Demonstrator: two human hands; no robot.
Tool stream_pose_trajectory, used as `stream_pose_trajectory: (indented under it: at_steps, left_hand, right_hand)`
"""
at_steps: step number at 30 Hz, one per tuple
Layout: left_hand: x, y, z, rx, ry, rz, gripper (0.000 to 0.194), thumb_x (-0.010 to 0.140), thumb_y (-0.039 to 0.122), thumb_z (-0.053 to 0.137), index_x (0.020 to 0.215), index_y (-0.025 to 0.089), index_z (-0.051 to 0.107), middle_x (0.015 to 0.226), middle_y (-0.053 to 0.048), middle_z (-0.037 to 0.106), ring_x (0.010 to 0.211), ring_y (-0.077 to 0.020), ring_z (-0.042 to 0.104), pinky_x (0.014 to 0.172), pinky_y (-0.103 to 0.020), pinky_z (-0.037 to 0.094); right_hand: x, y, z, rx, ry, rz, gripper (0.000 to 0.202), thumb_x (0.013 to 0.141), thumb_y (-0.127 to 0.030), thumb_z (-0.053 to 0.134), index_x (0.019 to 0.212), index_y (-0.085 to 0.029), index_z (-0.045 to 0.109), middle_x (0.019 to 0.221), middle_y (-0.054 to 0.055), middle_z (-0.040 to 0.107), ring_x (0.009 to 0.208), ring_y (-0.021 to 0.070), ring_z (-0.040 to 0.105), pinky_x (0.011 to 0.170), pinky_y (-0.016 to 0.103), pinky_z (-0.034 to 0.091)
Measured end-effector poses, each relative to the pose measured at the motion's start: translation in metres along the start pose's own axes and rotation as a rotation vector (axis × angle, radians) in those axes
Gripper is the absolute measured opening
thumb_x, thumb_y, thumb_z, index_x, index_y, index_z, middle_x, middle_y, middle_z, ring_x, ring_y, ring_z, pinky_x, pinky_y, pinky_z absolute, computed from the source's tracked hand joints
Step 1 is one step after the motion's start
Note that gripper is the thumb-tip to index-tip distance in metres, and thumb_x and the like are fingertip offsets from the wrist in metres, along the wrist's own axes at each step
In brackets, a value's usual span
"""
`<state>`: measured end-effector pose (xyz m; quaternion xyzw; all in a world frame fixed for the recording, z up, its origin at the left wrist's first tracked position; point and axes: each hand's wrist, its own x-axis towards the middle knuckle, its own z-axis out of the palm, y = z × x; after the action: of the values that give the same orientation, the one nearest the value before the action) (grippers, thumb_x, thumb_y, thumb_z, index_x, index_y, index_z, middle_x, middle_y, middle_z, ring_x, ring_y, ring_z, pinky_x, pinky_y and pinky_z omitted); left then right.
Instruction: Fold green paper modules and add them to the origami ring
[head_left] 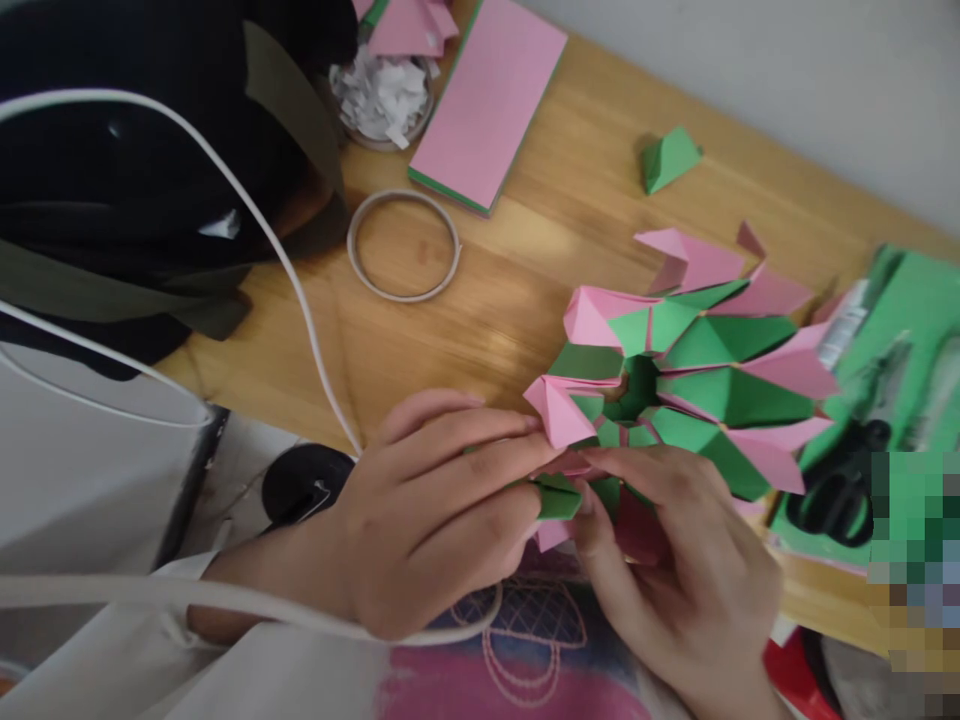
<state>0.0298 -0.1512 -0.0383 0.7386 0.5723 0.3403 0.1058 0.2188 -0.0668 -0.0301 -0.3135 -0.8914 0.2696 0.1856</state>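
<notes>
A round folded-paper piece (705,340), with green inner faces and pink pointed outer tips around a dark central hole, is at the table's front edge. My left hand (450,500) is closed on its near left side, fingers pressed together over pink and green folds. My right hand (675,560) pinches the near side of the same piece with thumb and index finger. Between the two hands a small green fold (557,497) shows. The left fingers hide part of the paper.
Behind are a pink and green paper stack (491,105), a tape ring (404,245), a container of white scraps (384,100) and a green folded piece (670,160). Black-handled scissors (840,485) lie at right. A black bag (150,180) and white cable (289,270) are at left.
</notes>
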Motion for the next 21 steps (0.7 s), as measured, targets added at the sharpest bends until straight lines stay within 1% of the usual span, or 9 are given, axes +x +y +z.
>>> stream_pose_trajectory:
  at_steps: [5,9,15,17,21]
  left_hand:
    - [0.0028,0.0004,0.0008,-0.001,-0.001,-0.003,0.005,0.088,0.015,0.061,0.086,0.018,0.065,0.101,-0.002,0.076,0.106,-0.0173,0.067,0.101,-0.035,0.050]
    - [0.0022,0.0024,0.0016,-0.018,-0.004,-0.052,0.009,0.090,0.017,0.057,0.087,0.020,0.064,0.100,-0.001,0.076,0.105,-0.0175,0.068,0.100,-0.035,0.051]
    - [0.0025,0.0039,-0.0023,0.005,-0.057,-0.026,0.009,0.090,0.016,0.057,0.090,0.018,0.066,0.104,-0.002,0.076,0.107,-0.0173,0.066,0.101,-0.036,0.050]
    - [0.0028,0.0035,-0.0035,0.021,-0.073,-0.027,0.011,0.091,0.017,0.056,0.090,0.019,0.067,0.105,-0.001,0.076,0.107,-0.0167,0.066,0.101,-0.036,0.050]
    - [0.0029,0.0020,-0.0028,0.032,-0.057,-0.014,0.009,0.090,0.017,0.058,0.091,0.019,0.066,0.107,-0.002,0.076,0.107,-0.0178,0.067,0.098,-0.037,0.052]
  right_hand:
    - [0.0002,-0.0003,0.0017,-0.003,0.000,0.002,0.018,0.083,-0.009,0.059,0.101,-0.013,0.060,0.086,0.005,0.069,0.078,0.0164,0.060,0.073,0.033,0.045]
    - [-0.0004,-0.0008,0.0018,-0.003,0.013,-0.009,0.018,0.084,-0.009,0.058,0.102,-0.012,0.060,0.086,0.005,0.068,0.079,0.0164,0.060,0.074,0.034,0.045]
    - [-0.0001,-0.0007,0.0010,0.009,0.001,-0.010,0.018,0.083,-0.008,0.058,0.100,-0.012,0.059,0.086,0.005,0.069,0.078,0.0164,0.060,0.073,0.033,0.045]
    - [-0.0001,-0.0002,0.0014,0.012,0.008,-0.018,0.017,0.083,-0.008,0.059,0.100,-0.012,0.059,0.085,0.005,0.069,0.078,0.0164,0.060,0.073,0.033,0.045]
    - [-0.0006,0.0007,0.0017,0.024,0.009,-0.016,0.018,0.083,-0.008,0.059,0.101,-0.012,0.060,0.086,0.006,0.069,0.079,0.0163,0.061,0.075,0.034,0.046]
